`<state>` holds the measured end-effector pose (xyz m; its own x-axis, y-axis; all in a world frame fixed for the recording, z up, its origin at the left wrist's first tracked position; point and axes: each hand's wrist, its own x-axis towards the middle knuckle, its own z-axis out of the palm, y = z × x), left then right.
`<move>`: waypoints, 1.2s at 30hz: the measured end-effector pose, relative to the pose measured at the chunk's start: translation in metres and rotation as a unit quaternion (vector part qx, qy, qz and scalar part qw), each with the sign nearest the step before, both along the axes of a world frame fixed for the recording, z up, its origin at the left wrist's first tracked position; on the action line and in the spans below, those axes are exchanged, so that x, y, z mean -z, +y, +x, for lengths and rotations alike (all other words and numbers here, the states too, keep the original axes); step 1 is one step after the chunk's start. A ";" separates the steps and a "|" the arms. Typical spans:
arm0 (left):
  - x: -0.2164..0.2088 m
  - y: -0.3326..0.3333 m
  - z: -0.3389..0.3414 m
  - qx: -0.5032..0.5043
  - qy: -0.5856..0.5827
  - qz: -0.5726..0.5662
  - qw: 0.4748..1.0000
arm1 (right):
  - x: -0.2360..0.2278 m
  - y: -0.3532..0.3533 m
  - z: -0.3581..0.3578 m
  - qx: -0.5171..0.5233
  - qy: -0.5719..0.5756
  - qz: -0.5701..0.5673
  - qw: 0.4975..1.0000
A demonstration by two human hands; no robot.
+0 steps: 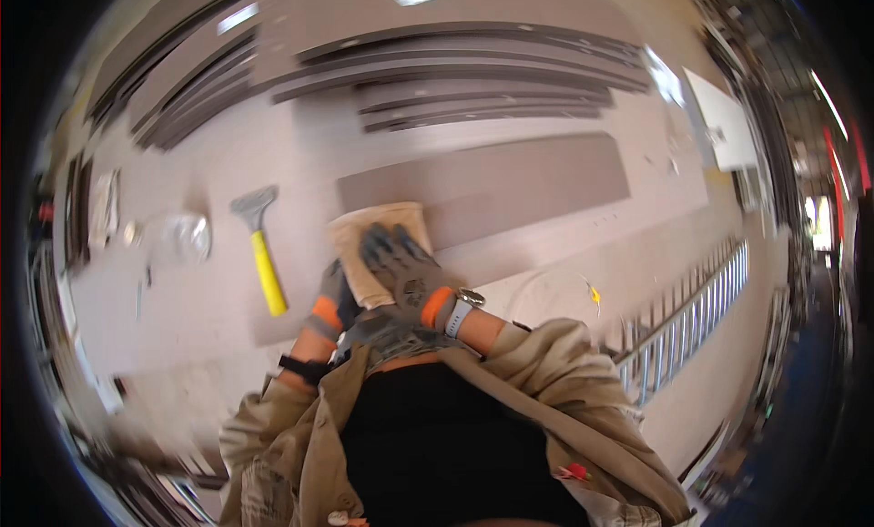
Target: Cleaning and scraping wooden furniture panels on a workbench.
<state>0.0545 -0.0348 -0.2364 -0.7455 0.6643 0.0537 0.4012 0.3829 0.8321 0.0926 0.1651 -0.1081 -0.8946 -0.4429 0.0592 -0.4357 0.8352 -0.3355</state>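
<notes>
Overlapping panel (528,179) edge: cloth (349,238) | right grip (405,268) splayed; left grip (337,288): can't tell | scraper (265,263) apart

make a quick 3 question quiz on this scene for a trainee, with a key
1. Which hand lies over the top of the tan cloth?
a) left
b) right
c) neither

2. True or false: the yellow-handled scraper lies to the left of the cloth.

3. Fill in the colour: the right glove has a bright ____ band near the wrist.

Key:
1. b, the right hand
2. True
3. orange
</notes>
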 end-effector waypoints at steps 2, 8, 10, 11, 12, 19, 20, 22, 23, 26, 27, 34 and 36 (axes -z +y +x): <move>-0.074 0.031 -0.016 0.022 -0.141 0.021 0.990 | 0.006 0.034 -0.003 0.021 -0.018 0.018 0.999; -0.129 0.056 -0.015 -0.205 -0.600 0.280 0.721 | 0.031 0.195 0.012 0.242 0.013 0.326 0.914; -0.128 0.054 -0.015 -0.223 -0.599 0.266 0.721 | 0.006 0.233 0.020 0.310 -0.070 0.321 0.892; -0.129 0.058 -0.016 -0.215 -0.594 0.254 0.733 | 0.022 0.267 0.026 0.330 -0.078 0.439 0.832; -0.130 0.058 -0.014 -0.216 -0.586 0.243 0.742 | 0.020 0.286 0.025 0.391 -0.111 0.416 0.813; -0.127 0.053 -0.003 -0.287 -0.552 0.182 0.761 | 0.020 0.308 0.016 0.548 -0.021 0.109 0.829; -0.127 0.056 -0.001 -0.316 -0.542 0.187 0.756 | 0.017 0.296 0.006 0.488 -0.031 0.140 0.861; -0.125 0.063 -0.005 -0.293 -0.549 0.197 0.758 | 0.011 0.246 -0.011 0.436 -0.026 0.051 0.898; -0.124 0.064 -0.007 -0.312 -0.541 0.197 0.756 | -0.003 0.212 -0.026 0.384 -0.067 -0.021 0.921; -0.123 0.069 -0.001 -0.330 -0.544 0.195 0.746 | -0.016 0.157 -0.057 0.179 -0.048 -0.003 0.983; -0.114 0.071 0.003 -0.355 -0.531 0.208 0.741 | -0.015 0.152 -0.064 0.046 0.026 0.097 0.994; -0.107 0.090 0.014 -0.455 -0.442 0.184 0.751 | -0.034 0.272 -0.093 0.312 -0.075 0.144 0.936; -0.087 0.084 0.009 -0.433 -0.426 0.180 0.774 | 0.005 0.340 -0.081 0.344 -0.008 0.188 0.920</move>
